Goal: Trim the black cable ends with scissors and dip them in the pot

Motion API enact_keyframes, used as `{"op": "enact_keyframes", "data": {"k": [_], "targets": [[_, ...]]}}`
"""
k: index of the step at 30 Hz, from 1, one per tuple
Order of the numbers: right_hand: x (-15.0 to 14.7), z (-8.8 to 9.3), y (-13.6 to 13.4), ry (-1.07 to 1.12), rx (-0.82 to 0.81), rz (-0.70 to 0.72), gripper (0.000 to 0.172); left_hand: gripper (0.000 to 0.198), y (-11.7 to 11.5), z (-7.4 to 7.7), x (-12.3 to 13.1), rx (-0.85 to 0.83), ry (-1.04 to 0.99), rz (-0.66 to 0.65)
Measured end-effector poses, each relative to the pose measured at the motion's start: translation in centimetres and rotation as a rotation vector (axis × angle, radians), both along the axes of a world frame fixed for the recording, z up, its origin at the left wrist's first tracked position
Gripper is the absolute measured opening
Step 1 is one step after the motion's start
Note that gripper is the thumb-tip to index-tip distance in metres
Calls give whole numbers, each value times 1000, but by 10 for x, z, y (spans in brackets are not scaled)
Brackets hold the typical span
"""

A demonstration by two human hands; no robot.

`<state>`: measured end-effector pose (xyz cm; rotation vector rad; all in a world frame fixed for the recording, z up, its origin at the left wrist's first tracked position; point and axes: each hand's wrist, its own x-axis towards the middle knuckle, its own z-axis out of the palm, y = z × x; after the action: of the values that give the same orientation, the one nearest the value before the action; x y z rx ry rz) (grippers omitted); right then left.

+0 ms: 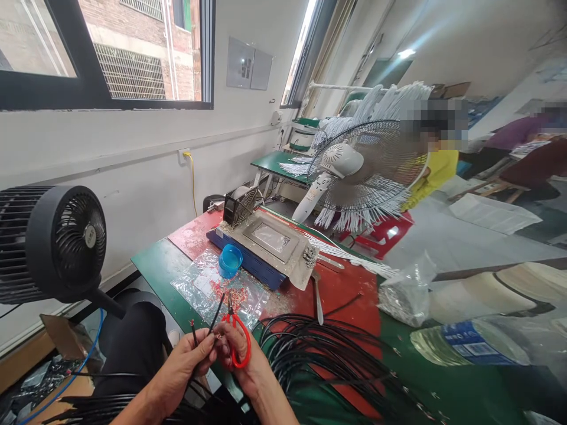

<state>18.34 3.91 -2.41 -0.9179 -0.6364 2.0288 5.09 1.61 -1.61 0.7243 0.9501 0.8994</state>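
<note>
My left hand [188,360] is closed in a pinch on thin black cables [195,333] whose ends stick up in front of me. My right hand [241,354] is closed around small red-handled scissors [239,336], their blades pointing up beside a cable end. Both hands meet just in front of the near edge of the green table [155,265]. A large loose coil of black cable [328,354] lies on the table right of my right hand.
A clear plastic bag [212,289] with red bits and a blue cap [230,261] lie ahead. Behind them stands a blue and metal solder pot [266,242]. A black fan [57,242] is at left, a white pedestal fan [354,171] at back, people beyond.
</note>
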Motion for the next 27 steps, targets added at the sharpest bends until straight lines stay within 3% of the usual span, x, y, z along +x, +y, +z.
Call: {"op": "enact_keyframes", "data": {"k": [3,8,14,20,27], "targets": [[1,2,-1,9,-45,-33,36,32,1,1,0,-15,7,-2],[2,1,0,48,-51,30,36,34,0,5,1,-7,25,-2],[3,-3,1,131,-92,67,38,28,-2,-3,-3,73,36,-55],[2,-1,0,89,-99,14,32,29,-2,-3,-2,78,50,-26],[1,-5,0,59,-39,-50,39,25,1,-4,-1,46,35,28]]}}
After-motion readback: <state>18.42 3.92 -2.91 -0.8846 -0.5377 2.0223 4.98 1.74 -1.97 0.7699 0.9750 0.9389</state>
